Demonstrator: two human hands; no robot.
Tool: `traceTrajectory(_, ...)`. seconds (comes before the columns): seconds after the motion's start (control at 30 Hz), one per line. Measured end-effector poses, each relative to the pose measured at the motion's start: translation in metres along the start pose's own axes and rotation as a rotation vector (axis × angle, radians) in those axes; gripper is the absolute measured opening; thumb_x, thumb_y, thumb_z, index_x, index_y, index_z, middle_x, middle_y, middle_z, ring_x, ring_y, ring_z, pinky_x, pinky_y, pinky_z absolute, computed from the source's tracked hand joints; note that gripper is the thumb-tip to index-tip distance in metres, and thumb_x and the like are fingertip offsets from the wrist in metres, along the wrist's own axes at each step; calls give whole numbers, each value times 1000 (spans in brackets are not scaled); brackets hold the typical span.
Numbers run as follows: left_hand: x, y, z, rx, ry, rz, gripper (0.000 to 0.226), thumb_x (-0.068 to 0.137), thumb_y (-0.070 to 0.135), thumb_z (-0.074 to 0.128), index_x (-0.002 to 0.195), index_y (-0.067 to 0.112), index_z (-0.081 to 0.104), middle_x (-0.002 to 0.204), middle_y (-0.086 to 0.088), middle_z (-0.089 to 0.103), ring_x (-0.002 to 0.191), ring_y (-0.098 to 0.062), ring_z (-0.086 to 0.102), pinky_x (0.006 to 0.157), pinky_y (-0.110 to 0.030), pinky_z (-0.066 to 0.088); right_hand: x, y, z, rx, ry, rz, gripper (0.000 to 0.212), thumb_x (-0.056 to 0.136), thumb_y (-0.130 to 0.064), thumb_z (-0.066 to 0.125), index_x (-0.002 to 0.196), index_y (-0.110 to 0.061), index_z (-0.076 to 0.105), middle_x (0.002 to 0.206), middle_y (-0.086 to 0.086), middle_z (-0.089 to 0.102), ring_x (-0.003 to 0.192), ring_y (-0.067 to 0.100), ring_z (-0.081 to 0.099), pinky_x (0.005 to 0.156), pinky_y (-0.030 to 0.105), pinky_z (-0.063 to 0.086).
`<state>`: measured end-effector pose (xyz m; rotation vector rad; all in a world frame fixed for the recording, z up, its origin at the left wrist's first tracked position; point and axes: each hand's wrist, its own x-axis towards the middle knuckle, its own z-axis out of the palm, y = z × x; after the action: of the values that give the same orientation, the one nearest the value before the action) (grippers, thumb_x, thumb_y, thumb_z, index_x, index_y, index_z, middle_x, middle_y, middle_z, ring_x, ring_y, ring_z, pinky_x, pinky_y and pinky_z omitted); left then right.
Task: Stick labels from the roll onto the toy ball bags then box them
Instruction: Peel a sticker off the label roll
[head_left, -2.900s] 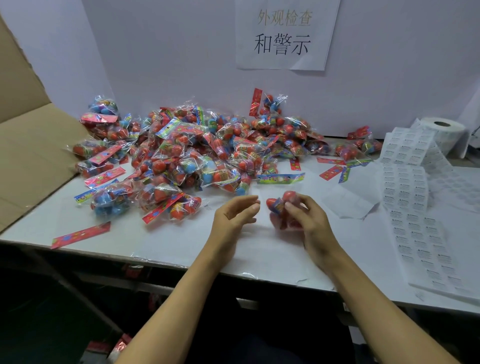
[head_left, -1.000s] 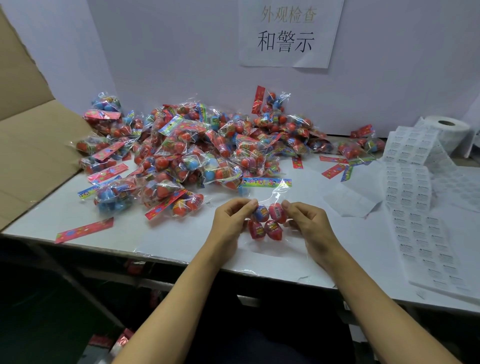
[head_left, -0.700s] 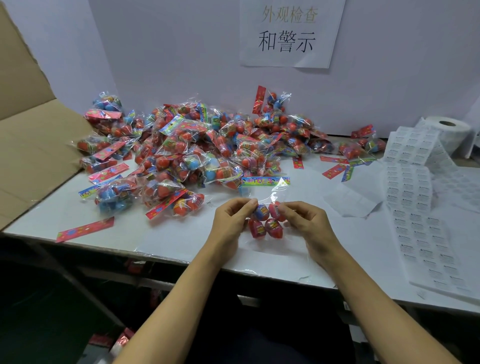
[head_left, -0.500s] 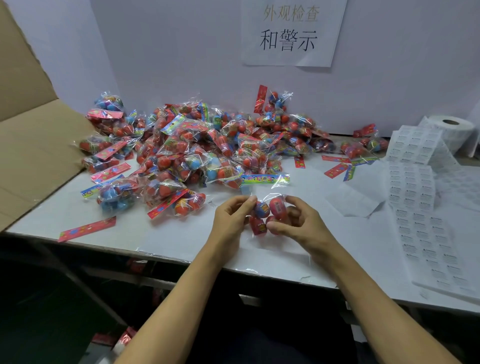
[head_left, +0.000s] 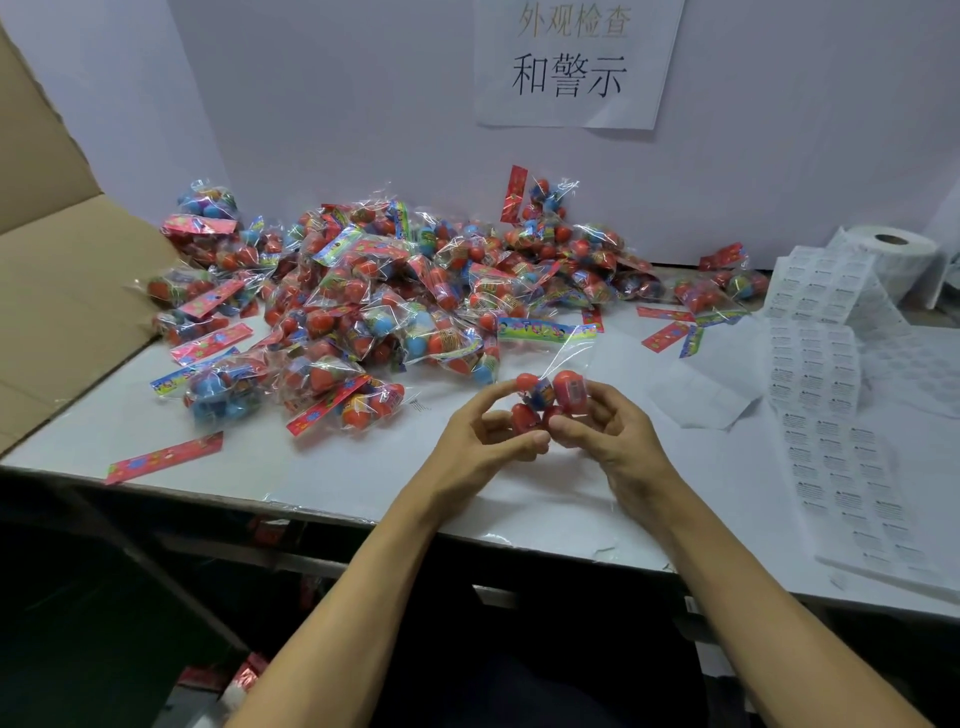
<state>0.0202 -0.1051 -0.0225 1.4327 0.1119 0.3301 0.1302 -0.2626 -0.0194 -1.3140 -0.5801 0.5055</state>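
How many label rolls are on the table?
1: the white label roll stands at the far right by the wall, its strip of labels trailing toward the near edge. None seem hidden.

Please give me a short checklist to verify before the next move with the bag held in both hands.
1. Clear plastic bag of red toy balls gripped by left hand and right hand: ok.
2. Small white label on the held bag: cannot tell.
3. White strip of printed labels lying beside the right hand: ok.
4. White label roll on the white table: ok.
5. Brown cardboard box open at left: ok.
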Motion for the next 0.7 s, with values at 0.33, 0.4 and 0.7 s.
traceTrajectory(0.33, 2, -2, -2, -15, 67, -9, 34, 83, -18, 70, 111, 1, 69, 89, -24, 76, 73, -29, 74, 72, -33, 59, 0, 5, 1, -263, -15, 15, 42, 59, -48, 90, 79, -12, 79, 58, 6, 62, 50, 11, 49, 49, 17, 41)
traceTrajectory(0.4, 1, -1, -1, -38, 38, -46, 27, 85, -15, 70, 108, 0, 71, 88, -22, 76, 72, -30, 74, 70, -31, 60, 1, 8, -2, -259, -14, 32, 45, 58, -52, 92, 75, -13, 78, 52, 0, 54, 47, 13, 43, 46, 19, 37)
traceTrajectory(0.7, 0, 7, -10, -238, -26, -143, 24, 80, 7, 73, 103, 8, 79, 97, -20, 78, 86, -27, 78, 76, -31, 61, 4, 3, -11, -148, -121, 92, 60, 56, -61, 90, 83, -8, 80, 73, 12, 73, 62, 19, 62, 66, 34, 46)
